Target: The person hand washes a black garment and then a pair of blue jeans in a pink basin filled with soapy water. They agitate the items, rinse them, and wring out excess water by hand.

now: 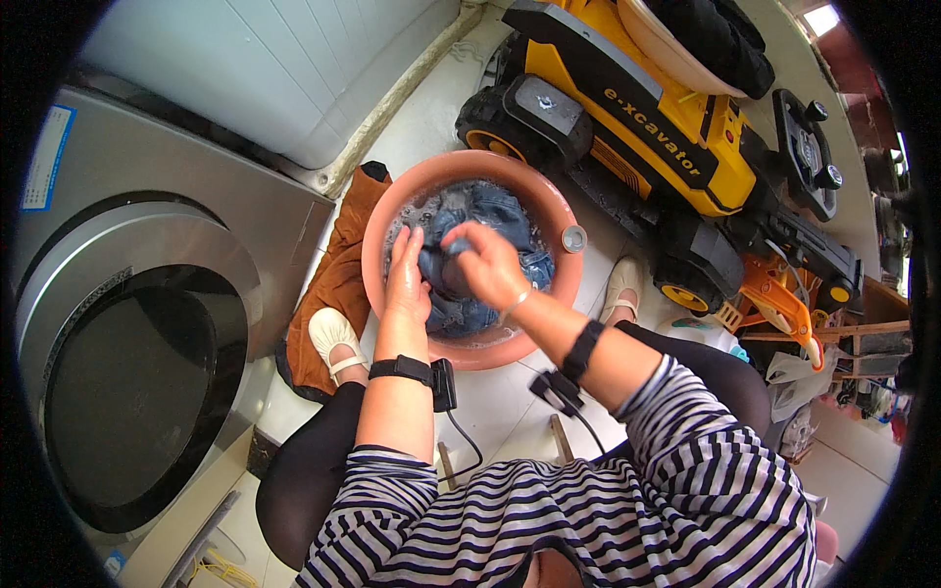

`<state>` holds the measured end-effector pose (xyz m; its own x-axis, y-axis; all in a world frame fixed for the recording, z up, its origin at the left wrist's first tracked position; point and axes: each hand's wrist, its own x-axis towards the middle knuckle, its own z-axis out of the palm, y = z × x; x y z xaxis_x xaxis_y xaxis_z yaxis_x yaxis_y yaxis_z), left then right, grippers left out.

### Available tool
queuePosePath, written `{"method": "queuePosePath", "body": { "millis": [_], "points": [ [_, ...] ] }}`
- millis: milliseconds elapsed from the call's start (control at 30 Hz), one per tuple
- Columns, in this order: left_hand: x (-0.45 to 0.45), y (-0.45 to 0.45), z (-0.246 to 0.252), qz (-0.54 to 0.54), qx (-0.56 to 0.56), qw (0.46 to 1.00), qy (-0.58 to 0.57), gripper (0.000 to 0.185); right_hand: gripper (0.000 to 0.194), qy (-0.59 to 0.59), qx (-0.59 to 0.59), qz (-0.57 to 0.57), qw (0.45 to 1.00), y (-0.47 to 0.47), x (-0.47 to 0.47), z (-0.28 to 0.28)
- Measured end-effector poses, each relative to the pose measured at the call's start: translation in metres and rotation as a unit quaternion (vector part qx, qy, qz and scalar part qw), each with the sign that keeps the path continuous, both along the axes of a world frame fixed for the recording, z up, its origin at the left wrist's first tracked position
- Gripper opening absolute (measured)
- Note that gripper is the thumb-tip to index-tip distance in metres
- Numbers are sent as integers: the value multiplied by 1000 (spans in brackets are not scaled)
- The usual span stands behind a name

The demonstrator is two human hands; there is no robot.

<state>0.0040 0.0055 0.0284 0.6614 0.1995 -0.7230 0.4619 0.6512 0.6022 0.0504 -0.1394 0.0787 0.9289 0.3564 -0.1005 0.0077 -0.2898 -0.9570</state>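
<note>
A round pink plastic basin [474,357] stands on the tiled floor between my feet. Soapy water and blue denim clothing [501,211] fill it. My left hand [409,283] is over the basin's left side, fingers pointing up, with a bunched fold of the denim against its palm and thumb. Curled around part of the same fabric is my right hand [485,266], slightly blurred, over the middle of the basin. A small round metallic-looking piece [574,239] sits on the basin's right rim. The lower part of the denim lies in the suds, and its shape there is hidden.
A grey front-loading washing machine [279,213] stands at the left. Brown cloth [327,301] lies on the floor beside the basin. A yellow and black toy excavator [625,110] is close at the upper right, bearing a pale basin [680,66] with dark cloth. Shelving stands far right.
</note>
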Motion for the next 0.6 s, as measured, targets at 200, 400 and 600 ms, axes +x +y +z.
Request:
{"method": "queuePosePath", "body": {
  "millis": [200, 400, 600],
  "points": [
    [-2, -18, -26, -4, -335, 887, -318, 55, 24, -121, -20, 140, 982, 22, -50, 55],
    [1, -63, 8, 95, -83, 992, -15, 50, 33, -43, -174, -115, 977, 7, 29, 1],
    [15, -26, 23, 74, -264, 961, -19, 48, 47, -31, -111, -53, 992, 8, -20, 24]
  ]
}}
